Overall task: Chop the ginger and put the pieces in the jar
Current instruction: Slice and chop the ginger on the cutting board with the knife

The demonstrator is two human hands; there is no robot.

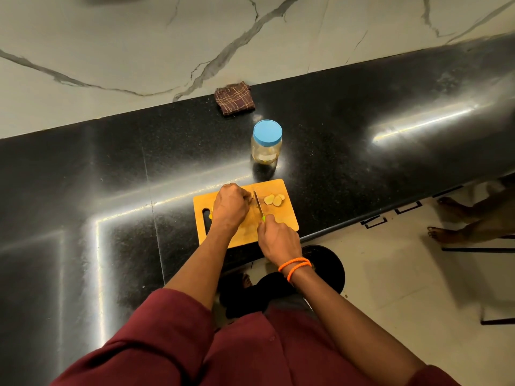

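A wooden cutting board lies on the black counter. My left hand has its fingers curled over the ginger piece, which is mostly hidden under them. My right hand grips the green handle of a knife, whose blade stands right beside my left fingertips. Three pale ginger slices lie on the board to the right of the blade. A clear jar with a blue lid on it stands upright beyond the board.
A folded brown checked cloth lies at the counter's back edge by the marble wall. The counter edge runs diagonally to the right of the board. Another person's bare feet rest on the floor at right, beside dark metal furniture legs.
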